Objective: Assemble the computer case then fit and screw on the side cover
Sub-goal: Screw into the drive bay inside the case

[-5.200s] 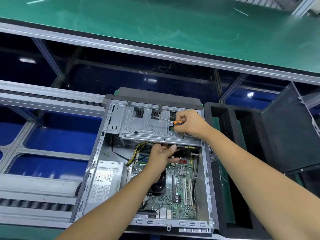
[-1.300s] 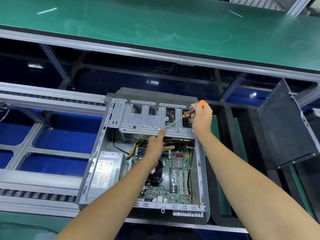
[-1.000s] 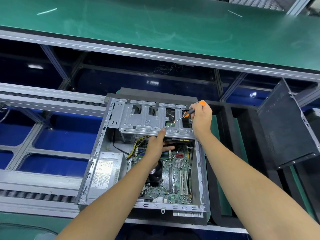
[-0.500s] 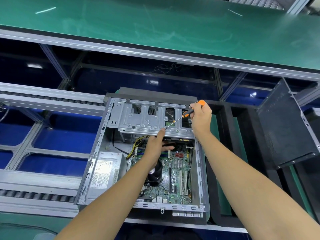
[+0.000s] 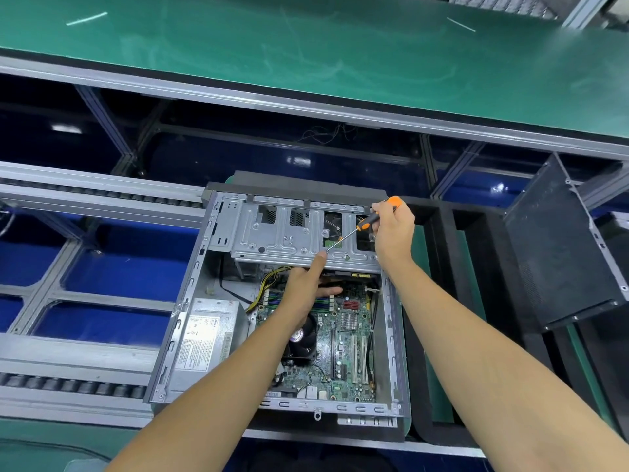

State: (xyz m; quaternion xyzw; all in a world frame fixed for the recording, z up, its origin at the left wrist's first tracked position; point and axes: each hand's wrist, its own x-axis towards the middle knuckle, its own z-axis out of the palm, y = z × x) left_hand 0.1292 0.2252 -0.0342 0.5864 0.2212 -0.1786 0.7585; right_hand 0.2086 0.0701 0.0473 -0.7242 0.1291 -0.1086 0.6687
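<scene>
An open grey computer case (image 5: 190,301) lies on its side, motherboard (image 5: 350,338) and power supply (image 5: 207,342) exposed. A metal drive cage (image 5: 282,236) spans its far end. My right hand (image 5: 391,229) grips an orange-and-black screwdriver (image 5: 366,223), its tip down on the cage's near edge. My left hand (image 5: 306,287) holds that near edge, thumb on top beside the tip and fingers underneath. A dark side cover (image 5: 558,253) leans upright at the right.
The case sits on a roller conveyor (image 5: 68,386) with grey rails. Black foam trays (image 5: 439,301) stand just right of the case. A green bench top (image 5: 306,46) runs across the back, above a dark blue-floored gap.
Since five seconds ago my right hand raised the screwdriver from flat to a steep angle, tip by my left thumb. Over the last second both hands barely moved.
</scene>
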